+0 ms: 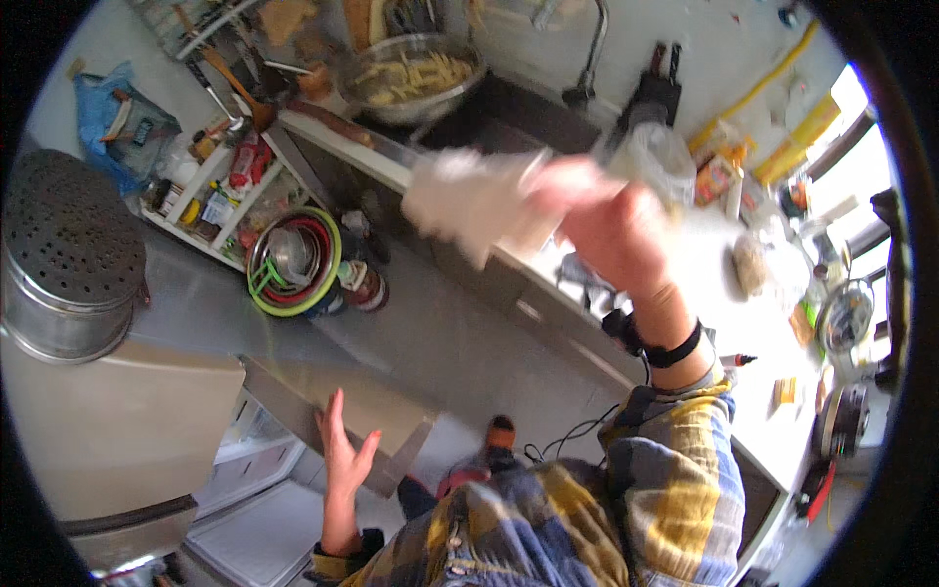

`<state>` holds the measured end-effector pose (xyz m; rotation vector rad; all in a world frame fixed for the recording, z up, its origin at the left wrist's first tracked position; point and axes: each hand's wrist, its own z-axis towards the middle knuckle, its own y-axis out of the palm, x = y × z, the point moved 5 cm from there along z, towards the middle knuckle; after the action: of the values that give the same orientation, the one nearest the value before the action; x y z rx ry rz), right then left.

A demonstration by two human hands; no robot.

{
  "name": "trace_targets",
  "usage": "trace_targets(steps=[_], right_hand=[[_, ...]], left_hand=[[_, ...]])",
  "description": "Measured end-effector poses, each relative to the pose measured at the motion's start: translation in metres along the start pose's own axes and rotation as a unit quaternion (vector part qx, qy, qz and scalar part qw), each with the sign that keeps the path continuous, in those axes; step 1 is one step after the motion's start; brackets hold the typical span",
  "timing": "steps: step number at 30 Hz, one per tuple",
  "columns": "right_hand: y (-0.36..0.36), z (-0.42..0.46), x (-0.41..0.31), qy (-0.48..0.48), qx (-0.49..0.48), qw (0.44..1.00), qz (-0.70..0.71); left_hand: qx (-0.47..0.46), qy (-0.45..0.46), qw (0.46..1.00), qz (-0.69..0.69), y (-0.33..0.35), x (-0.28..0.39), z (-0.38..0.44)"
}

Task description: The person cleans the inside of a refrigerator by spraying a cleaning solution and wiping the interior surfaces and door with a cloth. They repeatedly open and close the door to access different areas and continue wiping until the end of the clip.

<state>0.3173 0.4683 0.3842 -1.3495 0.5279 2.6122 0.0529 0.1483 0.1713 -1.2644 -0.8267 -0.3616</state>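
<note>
My right hand (616, 227) is raised over the sink side of the counter and grips a pale, whitish cloth or bag (477, 194). Motion blurs both, so what the pale thing is cannot be told for certain. My left hand (345, 455) holds nothing, its fingers spread, low on the left. It is beside the swung-out door (381, 411) of a beige refrigerator (117, 425); whether it touches the door is unclear. White drawers (246, 477) show inside the refrigerator.
A metal bowl of pale cut strips (418, 81) stands by the dark sink (513, 117). Nested colanders and bowls (293, 260) sit near a shelf of jars and packets (220, 194). A perforated steel pot (70, 257) tops the refrigerator. A black cable (568, 436) lies on the floor.
</note>
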Motion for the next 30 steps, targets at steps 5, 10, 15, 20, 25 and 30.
trace_targets(steps=[5,10,15,20,25,30], right_hand=[[0.128,-0.054,0.078,0.128,-0.148,0.974,0.117],[0.122,-0.083,0.089,0.142,-0.073,0.972,0.17],[-0.005,-0.146,0.118,0.267,0.23,0.92,-0.174],[-0.114,-0.238,0.117,0.181,0.381,0.518,-0.744],[-0.17,-0.257,0.118,0.248,0.414,0.424,-0.766],[-0.141,-0.219,0.125,0.215,0.325,0.484,-0.784]], left_hand=[[-0.033,0.056,0.968,-0.244,0.02,0.063,0.015],[-0.147,0.002,0.93,-0.336,0.036,0.083,-0.002],[-0.023,-0.06,0.825,-0.562,0.019,0.062,-0.04],[0.025,-0.112,0.852,-0.511,-0.012,0.045,-0.062],[0.06,-0.118,0.862,-0.489,-0.04,0.045,-0.07],[0.108,-0.152,0.845,-0.502,-0.062,0.042,-0.096]])
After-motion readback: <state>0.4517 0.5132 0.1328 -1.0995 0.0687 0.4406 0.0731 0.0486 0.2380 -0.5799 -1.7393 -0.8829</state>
